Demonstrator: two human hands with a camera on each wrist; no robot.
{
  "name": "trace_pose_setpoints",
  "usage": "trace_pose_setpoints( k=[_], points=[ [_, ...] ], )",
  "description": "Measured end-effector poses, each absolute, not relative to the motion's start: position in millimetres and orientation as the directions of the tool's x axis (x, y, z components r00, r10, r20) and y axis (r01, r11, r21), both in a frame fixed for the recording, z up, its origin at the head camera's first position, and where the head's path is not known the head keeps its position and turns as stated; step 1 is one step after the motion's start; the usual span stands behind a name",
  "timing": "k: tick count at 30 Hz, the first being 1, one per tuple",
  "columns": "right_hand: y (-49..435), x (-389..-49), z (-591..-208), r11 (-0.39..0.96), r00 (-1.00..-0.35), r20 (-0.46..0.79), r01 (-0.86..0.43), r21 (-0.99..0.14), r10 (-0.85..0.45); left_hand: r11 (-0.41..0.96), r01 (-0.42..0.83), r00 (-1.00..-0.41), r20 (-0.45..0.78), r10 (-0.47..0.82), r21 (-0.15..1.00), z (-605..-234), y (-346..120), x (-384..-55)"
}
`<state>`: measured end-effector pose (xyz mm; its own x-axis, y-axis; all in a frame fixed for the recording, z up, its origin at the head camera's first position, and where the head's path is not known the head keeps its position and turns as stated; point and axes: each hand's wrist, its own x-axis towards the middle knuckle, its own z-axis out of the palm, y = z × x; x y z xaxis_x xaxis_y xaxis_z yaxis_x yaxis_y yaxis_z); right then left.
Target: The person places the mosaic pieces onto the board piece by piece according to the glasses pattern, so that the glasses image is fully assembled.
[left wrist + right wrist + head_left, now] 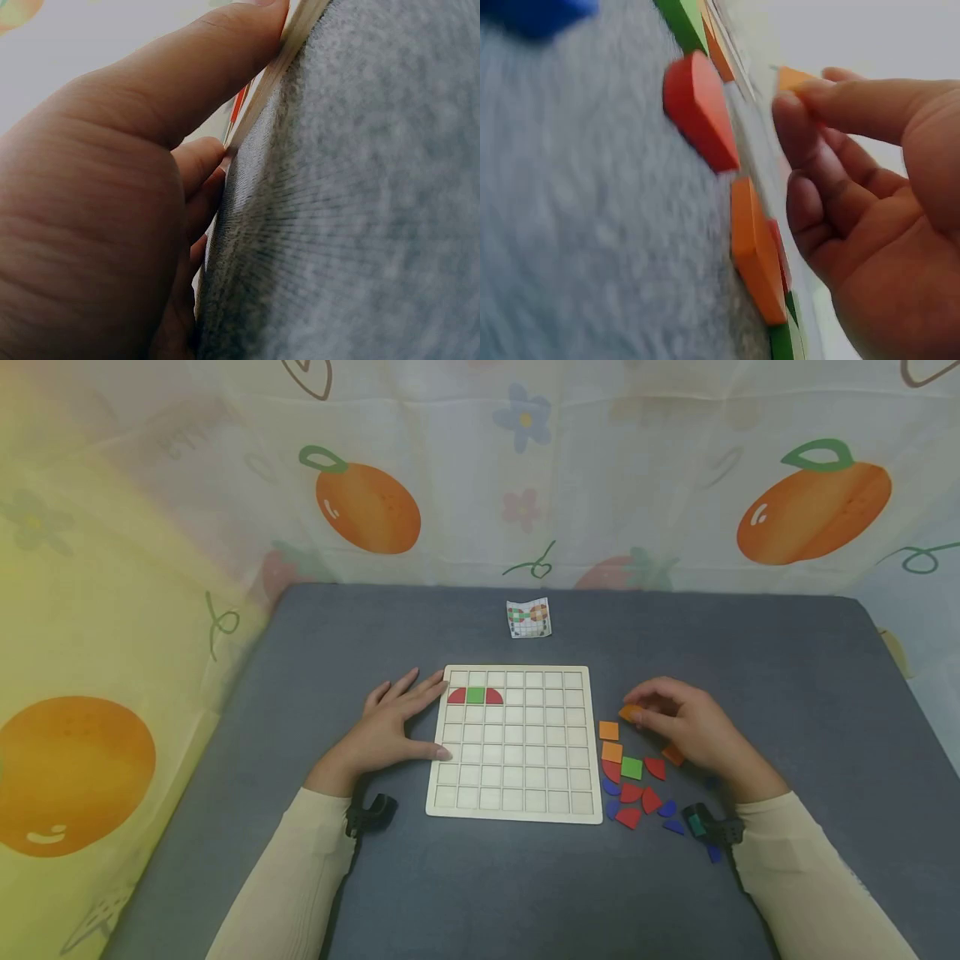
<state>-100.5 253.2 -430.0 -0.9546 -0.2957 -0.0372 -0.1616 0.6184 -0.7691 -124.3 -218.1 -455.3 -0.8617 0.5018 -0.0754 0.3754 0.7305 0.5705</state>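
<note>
A white square grid board (525, 756) lies on the grey table. In its second row from the far side sit a red quarter-round tile (457, 696), a green square tile (476, 695) and another red quarter-round tile (494, 696). My left hand (388, 723) is spread along the board's left edge, thumb and fingertips touching it. To the right of the board, my right hand (693, 731) pinches an orange tile (628, 713) between thumb and fingertips, as the right wrist view also shows. Its full shape is partly hidden by the fingers.
Loose tiles lie right of the board: orange squares (609, 731), a green square (632, 767), several red pieces (628, 817) and blue ones (667, 809). An orange tile (672, 754) lies beneath my right hand. Beyond the board is a small printed pattern card (528, 618).
</note>
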Motion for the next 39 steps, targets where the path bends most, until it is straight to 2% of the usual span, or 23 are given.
trace_pose_setpoints(
  k=[12,18,30,39],
  points=[
    [232.3,-94.4,-417.5,0.476,-0.970,0.004,-0.124,-0.871,-0.245,0.734,0.374,-0.862,-0.079,0.500,0.566,-456.0,-217.4,-123.8],
    [217.4,-93.4,-414.7,0.402,-0.959,0.014,-0.133,-0.906,-0.284,0.729,0.377,-0.860,-0.075,0.504,0.571,-457.4,-218.6,-124.7],
    [185.9,-96.1,-410.7,0.355,-0.950,0.024,-0.139,-0.925,-0.310,0.732,0.373,-0.862,-0.079,0.501,0.570,-458.4,-219.0,-125.3],
    [147.8,-103.7,-414.0,0.412,-0.924,0.103,-0.262,-0.873,-0.369,0.735,0.377,-0.862,-0.076,0.501,0.564,-457.3,-218.8,-125.0]
  ],
)
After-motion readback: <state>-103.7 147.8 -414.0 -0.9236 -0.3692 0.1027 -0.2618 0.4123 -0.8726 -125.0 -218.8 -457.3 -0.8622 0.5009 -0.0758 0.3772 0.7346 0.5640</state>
